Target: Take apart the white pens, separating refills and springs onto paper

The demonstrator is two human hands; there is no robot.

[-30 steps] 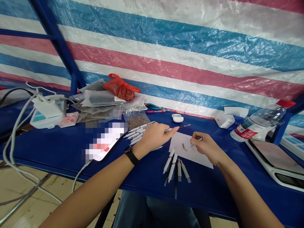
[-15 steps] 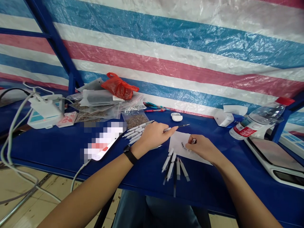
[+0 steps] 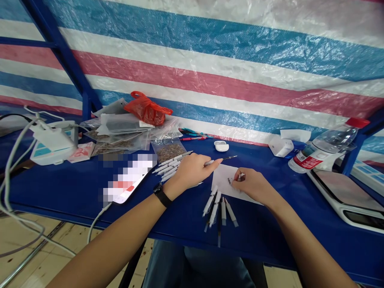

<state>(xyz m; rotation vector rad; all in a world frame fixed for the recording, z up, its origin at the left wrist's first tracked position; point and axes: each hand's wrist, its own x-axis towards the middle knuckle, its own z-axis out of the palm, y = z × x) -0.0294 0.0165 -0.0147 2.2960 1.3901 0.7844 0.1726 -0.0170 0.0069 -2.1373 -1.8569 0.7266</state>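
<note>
My left hand (image 3: 193,168) is closed around a slim grey pen barrel, from which a thin dark refill (image 3: 228,157) with a metal tip sticks out to the right. My right hand (image 3: 249,182) pinches over a sheet of white paper (image 3: 220,176), its fingertips by small dark bits (image 3: 230,181) too tiny to name. What sits between those fingers is mostly hidden. Several white pen barrels (image 3: 215,210), some with dark refills, fan out below the paper. Another bunch of white pens (image 3: 168,166) lies left of my left hand.
A lit phone (image 3: 135,180) lies on the blue table at left, before stacked plastic bags (image 3: 120,138), a brown-filled bag (image 3: 168,152) and a red bag (image 3: 148,110). A white earbud case (image 3: 221,146) stands behind the paper. At right are a bottle (image 3: 324,150) and a scale (image 3: 348,188).
The view has shifted slightly. My right hand has tipped a little over the paper, fingers still pinched. My left hand keeps its hold on the pen barrel.
</note>
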